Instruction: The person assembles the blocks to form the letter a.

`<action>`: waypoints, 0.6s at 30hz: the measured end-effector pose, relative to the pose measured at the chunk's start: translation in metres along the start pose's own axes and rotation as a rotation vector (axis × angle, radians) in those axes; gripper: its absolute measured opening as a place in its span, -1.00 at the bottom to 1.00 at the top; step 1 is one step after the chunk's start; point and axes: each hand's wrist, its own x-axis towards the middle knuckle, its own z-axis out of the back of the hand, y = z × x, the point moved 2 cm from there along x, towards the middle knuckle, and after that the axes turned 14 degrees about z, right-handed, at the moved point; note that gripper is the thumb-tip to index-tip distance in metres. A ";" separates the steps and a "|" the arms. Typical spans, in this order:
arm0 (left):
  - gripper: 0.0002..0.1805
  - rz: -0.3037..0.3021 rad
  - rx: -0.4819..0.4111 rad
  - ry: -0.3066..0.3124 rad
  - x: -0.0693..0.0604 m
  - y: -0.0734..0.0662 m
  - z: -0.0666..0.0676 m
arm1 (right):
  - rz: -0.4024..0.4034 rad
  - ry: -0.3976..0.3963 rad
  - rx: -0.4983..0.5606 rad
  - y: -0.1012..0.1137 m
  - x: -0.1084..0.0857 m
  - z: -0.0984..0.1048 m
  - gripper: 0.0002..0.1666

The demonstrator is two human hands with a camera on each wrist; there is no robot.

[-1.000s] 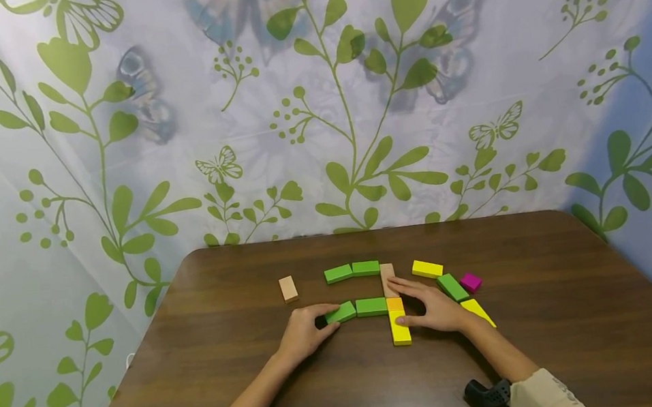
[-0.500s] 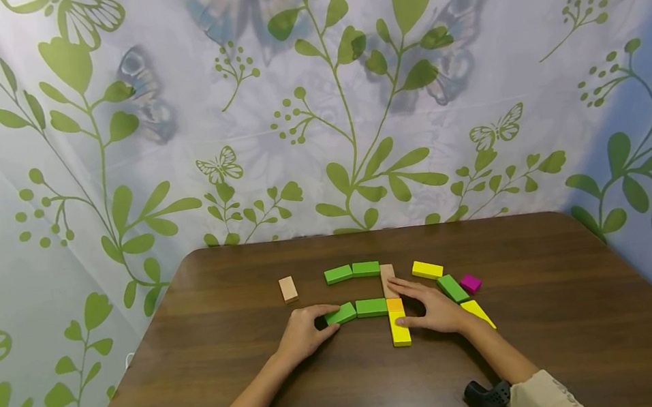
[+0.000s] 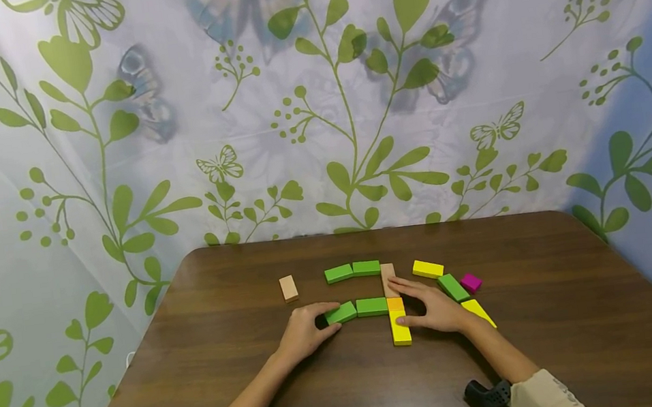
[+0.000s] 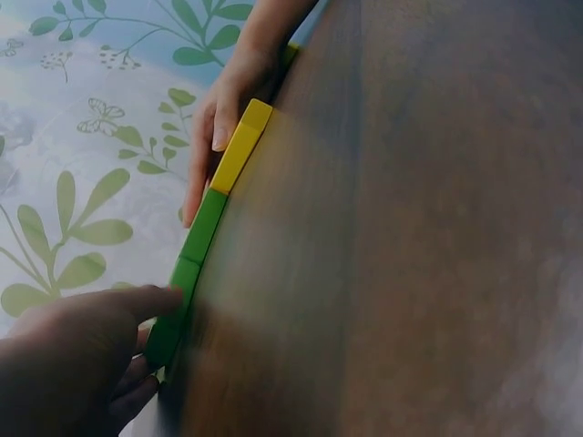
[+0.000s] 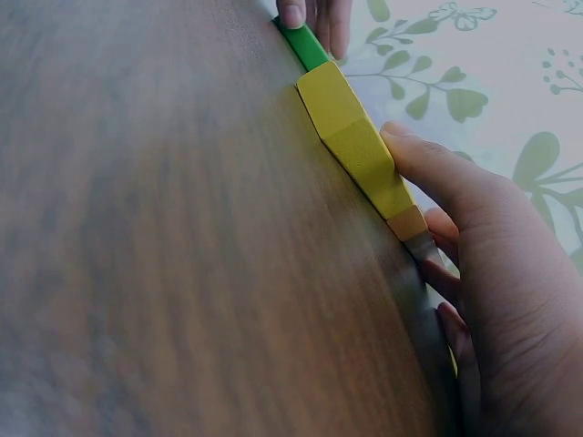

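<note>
My left hand [image 3: 304, 332] pinches the left green block [image 3: 340, 313] between thumb and fingers; its right end meets another green block [image 3: 372, 307]. That one reaches a column made of a wooden block [image 3: 388, 280], a small orange piece [image 3: 395, 304] and a yellow block [image 3: 400, 328]. My right hand [image 3: 437, 309] rests at this column, fingertips on the wooden block and thumb on the yellow one. In the left wrist view the thumb lies on the green block [image 4: 167, 335]. The right wrist view shows the thumb against the yellow block's side [image 5: 364, 159].
Two green blocks [image 3: 352, 271] run left from the wooden block's top. A lone wooden block [image 3: 289, 289] lies at the left. Right of my right hand are a yellow block [image 3: 428, 268], a green block [image 3: 452, 288], a yellow piece [image 3: 478, 313] and a magenta piece [image 3: 470, 283].
</note>
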 end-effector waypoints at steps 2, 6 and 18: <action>-0.59 -0.002 -0.009 -0.016 0.001 0.001 0.001 | -0.006 0.001 0.003 0.000 0.000 0.000 -0.08; -0.57 -0.013 -0.043 -0.087 0.006 0.004 0.009 | -0.011 0.003 0.006 0.000 0.000 0.000 -0.08; -0.48 0.047 -0.041 -0.311 0.023 0.056 0.043 | -0.003 -0.002 0.006 0.003 0.001 0.001 -0.08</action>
